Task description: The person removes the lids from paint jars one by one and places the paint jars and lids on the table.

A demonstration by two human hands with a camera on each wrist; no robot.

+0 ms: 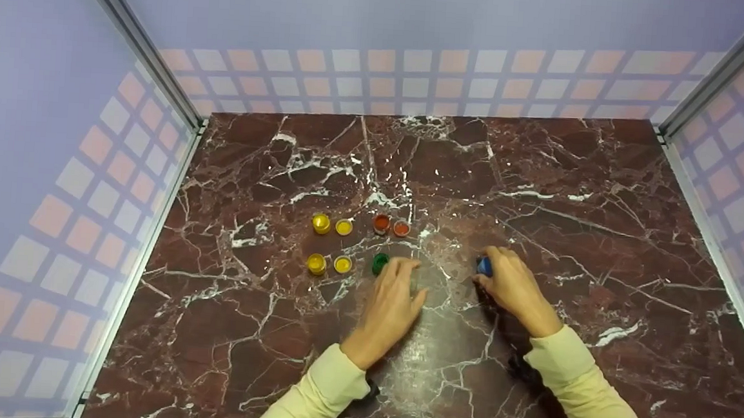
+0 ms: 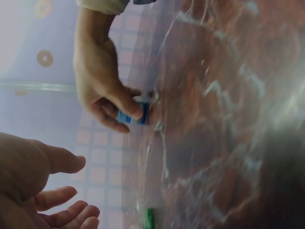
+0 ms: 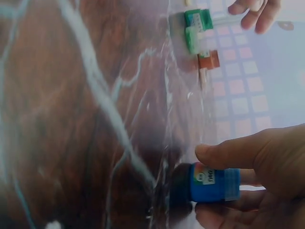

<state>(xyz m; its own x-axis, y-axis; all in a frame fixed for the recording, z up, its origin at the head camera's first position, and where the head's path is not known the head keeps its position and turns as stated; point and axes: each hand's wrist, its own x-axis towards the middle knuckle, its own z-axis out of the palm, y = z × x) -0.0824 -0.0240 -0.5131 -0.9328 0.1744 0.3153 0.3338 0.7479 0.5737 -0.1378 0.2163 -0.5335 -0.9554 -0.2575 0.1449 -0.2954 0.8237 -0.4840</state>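
Left grip (image 1: 396,294) lay spread, with relaxed fingers resting beside the green pot (image 1: 379,263) on the marble worktop (image 1: 605,204). To the left of it stood two yellow pots with their lids (image 1: 330,244), and behind it an orange pot and lid (image 1: 390,225). Further right, the right grip (image 1: 513,282) pinched the blue pot (image 3: 214,183) between thumb and fingers, low against the worktop.

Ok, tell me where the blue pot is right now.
In the head view the blue pot stands on the marble table, pinched by the right hand, right of the green pot.
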